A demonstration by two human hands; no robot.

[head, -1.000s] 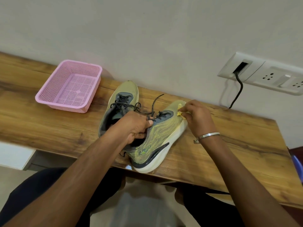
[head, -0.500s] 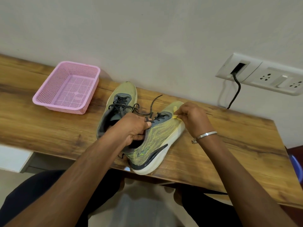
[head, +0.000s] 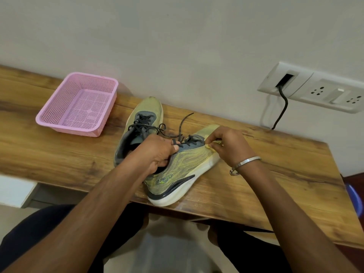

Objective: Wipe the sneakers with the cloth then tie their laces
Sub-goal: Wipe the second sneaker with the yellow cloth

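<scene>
Two yellow-green sneakers with dark laces lie on the wooden table (head: 59, 154). The near sneaker (head: 185, 164) is tilted on its side, heel over the table's front edge. My left hand (head: 157, 152) grips it at the collar, thumb near the loose laces (head: 183, 125). My right hand (head: 228, 144) pinches a small yellow cloth (head: 211, 145) against the upper near the toe. The far sneaker (head: 143, 123) sits upright behind it, its laces untied.
A pink mesh basket (head: 78, 104) stands at the back left of the table. A wall socket plate (head: 315, 89) with a black cable (head: 281, 109) is at the right. The table's right edge lies beyond my right wrist.
My right hand with the cloth has slid a little from the toe tip back along the upper toward the laces. The left hand keeps its hold on the sneaker.
</scene>
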